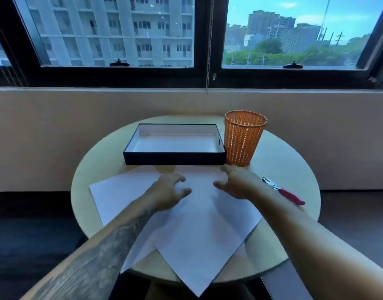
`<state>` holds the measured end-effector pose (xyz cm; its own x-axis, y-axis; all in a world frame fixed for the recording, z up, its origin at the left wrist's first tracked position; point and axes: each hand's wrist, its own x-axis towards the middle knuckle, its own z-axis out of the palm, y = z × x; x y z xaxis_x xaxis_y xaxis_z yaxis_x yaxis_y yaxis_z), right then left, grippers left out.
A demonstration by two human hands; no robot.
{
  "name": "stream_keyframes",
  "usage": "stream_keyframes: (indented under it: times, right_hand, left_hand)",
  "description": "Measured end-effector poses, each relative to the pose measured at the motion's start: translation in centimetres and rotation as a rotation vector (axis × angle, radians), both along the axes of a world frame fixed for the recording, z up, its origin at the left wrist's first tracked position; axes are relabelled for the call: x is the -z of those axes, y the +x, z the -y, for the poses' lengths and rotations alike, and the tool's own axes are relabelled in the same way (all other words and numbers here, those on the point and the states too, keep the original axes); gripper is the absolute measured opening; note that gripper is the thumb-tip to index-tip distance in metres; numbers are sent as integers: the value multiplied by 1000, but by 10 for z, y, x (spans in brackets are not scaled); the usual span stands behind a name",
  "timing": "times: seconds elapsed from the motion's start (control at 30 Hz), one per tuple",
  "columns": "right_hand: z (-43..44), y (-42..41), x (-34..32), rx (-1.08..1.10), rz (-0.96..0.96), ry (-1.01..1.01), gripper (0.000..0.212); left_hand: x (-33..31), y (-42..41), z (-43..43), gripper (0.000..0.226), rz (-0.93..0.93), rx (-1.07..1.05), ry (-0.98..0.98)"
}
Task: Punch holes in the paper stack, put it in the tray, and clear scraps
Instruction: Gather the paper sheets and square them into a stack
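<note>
Head view: a round pale table (279,161) stands against a wall under a wide dark-framed window (112,31), seen from above and behind the person's two bare forearms.
Paper: several white sheets (199,234) lie loose and fanned across the near half of the table, overlapping at angles. One corner hangs over the near edge. Any print on them is too faint to read.
Left hand (167,192): held over the far part of the sheets, fingers spread and loosely bent, gripping nothing. I cannot tell whether the fingertips touch the paper. The forearm carries a dark tattoo.
Right hand (236,184): beside the left with a gap between them, palm down, fingers splayed over the sheets' far edge, holding nothing. It is just in front of the basket's foot.
Tray (175,158): a shallow black box with a white inside, behind the sheets at the far middle of the table, its long side facing the person.
Basket (242,139): an orange mesh bin, upright, right up against the tray's right end.
Hole punch (282,190): a plier-type tool with a metal head and red handles, lying flat on the table to the right of the sheets, near the right forearm.
Cord (210,40): a beaded blind chain hangs down the middle window post.
Outside: pale apartment blocks on the left, trees and towers on the right.
</note>
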<state>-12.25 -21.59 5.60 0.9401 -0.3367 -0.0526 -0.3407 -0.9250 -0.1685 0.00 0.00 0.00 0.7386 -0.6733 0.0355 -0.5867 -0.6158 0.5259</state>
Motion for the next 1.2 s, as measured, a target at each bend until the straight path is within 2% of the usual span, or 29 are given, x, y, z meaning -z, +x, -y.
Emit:
stream_keyframes:
  times: [0.13, 0.2, 0.47, 0.7, 0.8, 0.87, 0.97, 1.03, 1.07, 1.17, 1.2]
  right_hand:
    - [9, -7, 18, 89, -84, -2, 73]
    - [12, -9, 26, 132, -106, -22, 78]
    - [19, -14, 36, 220, 2, 82, 68]
    - [22, -7, 29, 254, 121, 378, 49]
    - [21, -3, 23, 202, 235, 433, 33]
    - [18, -1, 15, 159, 319, 451, 20]
    - [13, 1, 0, 60, 421, 413, 18]
    - [8, 3, -12, -33, 497, 374, 16]
    - [5, 4, -18, -77, 534, 373, 14]
    - [-2, 7, -31, -204, 642, 328, 13]
    - [-2, 9, -33, -235, 681, 272, 15]
  left_hand:
    - [22, -11, 4, 74, 87, 47, 41]
    - [31, -15, 4, 68, 134, 8, -9]
    - [44, -15, 3, 64, 198, -41, -73]
    - [43, -17, 2, 60, 170, -53, -117]
    - [40, -19, 0, 61, 76, -106, -223]
    - [36, -20, -1, 65, -60, -150, -333]
    - [28, -15, -2, 67, -256, -186, -471]
    - [23, -7, -6, 67, -321, -191, -510]
    - [20, -5, -7, 62, -340, -170, -529]
    - [12, -7, -7, 19, -429, -147, -669]
    - [11, -8, -6, 11, -482, -169, -749]
